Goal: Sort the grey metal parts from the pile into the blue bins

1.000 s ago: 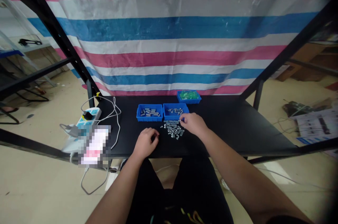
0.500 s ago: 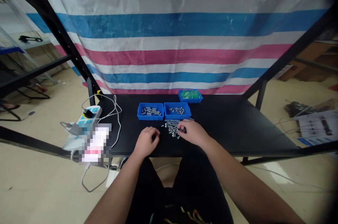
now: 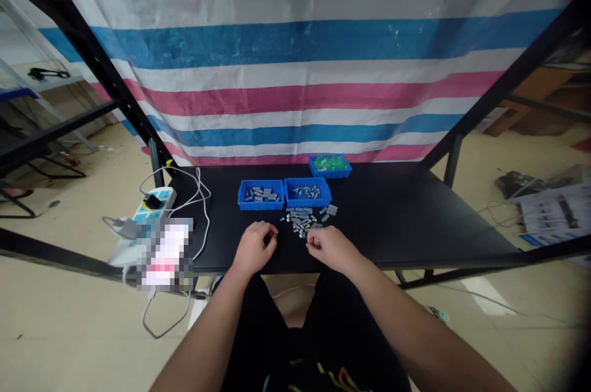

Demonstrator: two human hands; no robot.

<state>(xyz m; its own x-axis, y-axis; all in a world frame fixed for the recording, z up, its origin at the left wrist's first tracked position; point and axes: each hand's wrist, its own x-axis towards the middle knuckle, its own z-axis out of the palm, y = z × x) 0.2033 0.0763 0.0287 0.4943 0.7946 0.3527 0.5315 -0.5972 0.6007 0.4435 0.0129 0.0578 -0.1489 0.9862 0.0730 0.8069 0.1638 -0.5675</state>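
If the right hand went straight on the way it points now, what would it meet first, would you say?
The right hand would most likely meet the loose metal pieces just ahead of its fingers; whether it would touch or pass just above them is unclear from this view.

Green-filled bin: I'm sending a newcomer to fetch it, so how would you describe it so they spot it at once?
Find the black table below the striped sheet. At its back, close to the sheet, sits a small blue bin. The left front bin and right front bin hold metal parts; this one alone holds green pieces.
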